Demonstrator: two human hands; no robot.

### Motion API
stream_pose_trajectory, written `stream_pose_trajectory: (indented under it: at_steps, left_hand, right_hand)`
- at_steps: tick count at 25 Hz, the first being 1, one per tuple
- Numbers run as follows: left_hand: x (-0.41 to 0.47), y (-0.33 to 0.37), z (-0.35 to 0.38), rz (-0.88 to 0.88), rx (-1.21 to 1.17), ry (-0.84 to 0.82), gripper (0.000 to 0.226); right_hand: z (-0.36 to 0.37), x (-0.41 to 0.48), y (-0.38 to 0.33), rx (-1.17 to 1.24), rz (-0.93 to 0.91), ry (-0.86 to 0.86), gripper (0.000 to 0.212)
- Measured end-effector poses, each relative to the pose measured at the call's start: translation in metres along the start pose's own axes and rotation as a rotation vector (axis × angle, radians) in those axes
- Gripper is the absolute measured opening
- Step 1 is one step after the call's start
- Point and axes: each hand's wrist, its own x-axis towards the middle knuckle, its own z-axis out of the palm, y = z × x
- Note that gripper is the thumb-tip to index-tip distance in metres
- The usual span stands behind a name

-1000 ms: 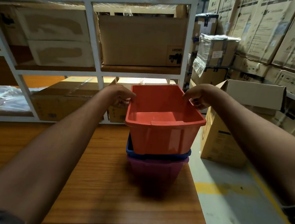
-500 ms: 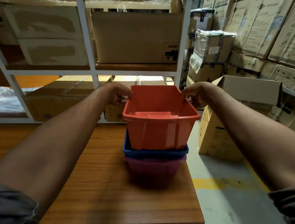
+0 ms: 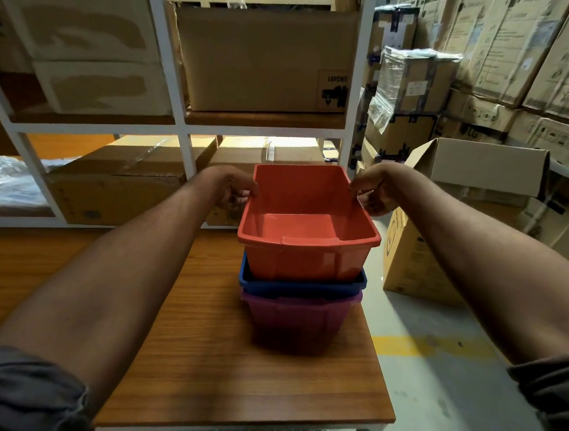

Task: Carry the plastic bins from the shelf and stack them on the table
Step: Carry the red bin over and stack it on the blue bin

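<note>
A white metal shelf is filling the left and centre of the view, its wooden boards carrying plain brown cardboard cartons, some under clear film. In front of it the wood-grain table is spreading across the lower half, its surface smooth and faintly striped.

The left hand is gripping the left rim of the red bin, fingers curled over the edge near the far corner. The red bin is sitting nested in the blue bin, of which only the rim and a band of wall are showing, and that one is sitting in the purple bin, which is resting on the table near its right edge. All three are smooth moulded plastic, rectangular with tapering walls and a flat lip. The red bin is lying empty; the insides of the other two are hidden.

The right hand is pinching the red bin's right rim, opposite the left hand.

Further right, an open cardboard box is standing on the grey concrete floor, its flap raised, its inside out of sight. Behind it, printed cartons are standing stacked.
</note>
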Motion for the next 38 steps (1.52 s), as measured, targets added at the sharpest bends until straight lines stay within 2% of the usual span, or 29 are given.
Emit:
stream_pose_trajectory:
  at_steps: [4, 10, 17, 22, 25, 29, 32, 38]
  left_hand:
    - [0.002, -0.012, 0.003, -0.025, -0.058, -0.026, 0.004]
    - [0.007, -0.023, 0.011, -0.032, -0.075, -0.021, 0.01]
    - [0.003, -0.034, 0.015, -0.012, -0.132, -0.011, 0.004]
    - [-0.013, -0.04, 0.022, 0.079, -0.155, 0.082, 0.004]
    - [-0.022, -0.047, 0.023, 0.156, -0.195, 0.108, 0.019]
    - [-0.039, -0.058, 0.021, 0.303, -0.203, 0.157, 0.033]
    - [-0.066, -0.072, 0.022, 0.445, -0.24, 0.304, 0.03]
    - [-0.159, -0.143, 0.053, 0.637, -0.287, 0.504, 0.028]
  right_hand:
    - [-0.002, -0.001, 0.012, 0.139, 0.063, -0.084, 0.027]
    - [0.01, 0.003, 0.021, 0.161, 0.073, -0.077, 0.04]
    - [0.017, 0.001, 0.03, 0.205, 0.023, 0.0, 0.027]
    - [0.024, -0.01, 0.04, 0.218, -0.042, 0.077, 0.028]
    - [0.027, -0.023, 0.047, 0.228, -0.107, 0.139, 0.035]
    - [0.034, -0.043, 0.063, 0.308, -0.229, 0.302, 0.057]
    - [0.046, -0.065, 0.077, 0.266, -0.398, 0.406, 0.042]
    - [0.076, -0.148, 0.134, 0.352, -0.633, 0.416, 0.034]
